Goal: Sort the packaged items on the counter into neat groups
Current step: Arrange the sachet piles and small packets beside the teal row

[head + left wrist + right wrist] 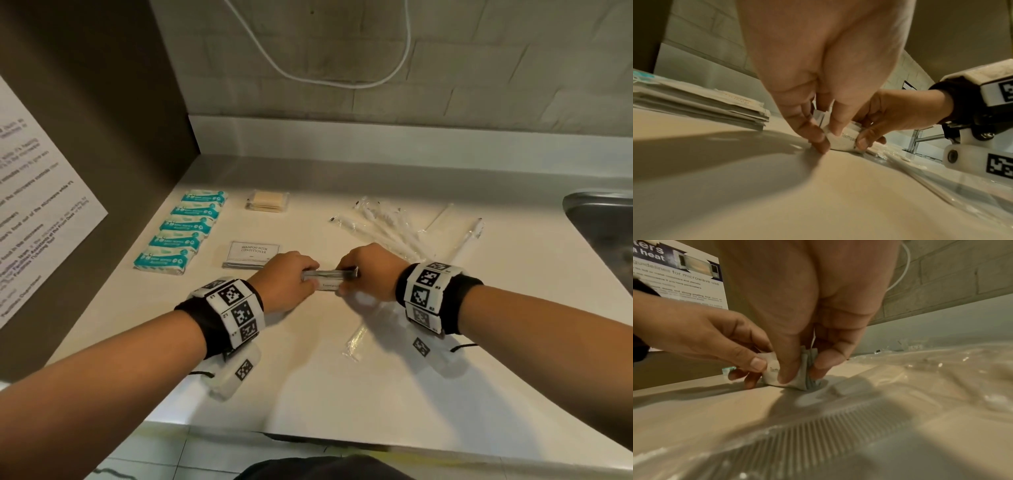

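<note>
Both hands meet at the middle of the white counter (308,383), holding a small stack of white toothpaste sachets (328,278) on edge on the surface. My left hand (291,279) pinches the stack's left end between thumb and fingers, and my right hand (366,272) pinches its right end. The left wrist view shows the sachets (844,141) touching the counter between the left hand (828,138) and the right hand (875,138). From the right wrist, the right hand (799,374) clamps the grey sachet edges (807,368).
Sorted at left are a row of teal packets (185,233), a tan packet stack (268,200) and shampoo sachets (252,255). Loose wrapped toothbrushes (383,222) lie behind the hands. A wrapped comb (356,339) lies under my right wrist. A steel sink (603,219) is at far right.
</note>
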The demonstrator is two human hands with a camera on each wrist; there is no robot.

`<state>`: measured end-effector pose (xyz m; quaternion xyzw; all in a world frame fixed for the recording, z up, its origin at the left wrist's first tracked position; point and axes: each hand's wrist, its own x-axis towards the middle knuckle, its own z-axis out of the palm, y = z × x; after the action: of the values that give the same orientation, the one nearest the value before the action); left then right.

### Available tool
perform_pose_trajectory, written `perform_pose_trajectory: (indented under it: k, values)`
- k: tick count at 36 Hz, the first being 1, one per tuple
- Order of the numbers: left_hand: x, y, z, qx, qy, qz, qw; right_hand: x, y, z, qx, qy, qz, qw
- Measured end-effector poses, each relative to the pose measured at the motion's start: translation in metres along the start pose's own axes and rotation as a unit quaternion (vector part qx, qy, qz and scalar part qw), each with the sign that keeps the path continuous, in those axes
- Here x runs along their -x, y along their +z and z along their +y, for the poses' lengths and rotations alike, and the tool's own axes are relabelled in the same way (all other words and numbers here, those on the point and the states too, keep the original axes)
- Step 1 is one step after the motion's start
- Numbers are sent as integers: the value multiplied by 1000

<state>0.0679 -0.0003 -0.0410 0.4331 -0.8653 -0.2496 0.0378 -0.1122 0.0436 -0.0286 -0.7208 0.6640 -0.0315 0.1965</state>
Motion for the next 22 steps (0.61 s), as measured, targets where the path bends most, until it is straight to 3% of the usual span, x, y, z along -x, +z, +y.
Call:
perform_pose_trajectory:
  k: [12,18,22]
  values:
    - [-2,-25,-6,8,5,22,1000,-14,-18,-6,-6,2,-28,1000]
    - [-12,-68,-22,63,-10,66,996,-40,-46,-22,-79,-6,-14,997]
    - [-25,-91,-38,122,-70,123,982,-63,-56,-36,-178,19,25,984]
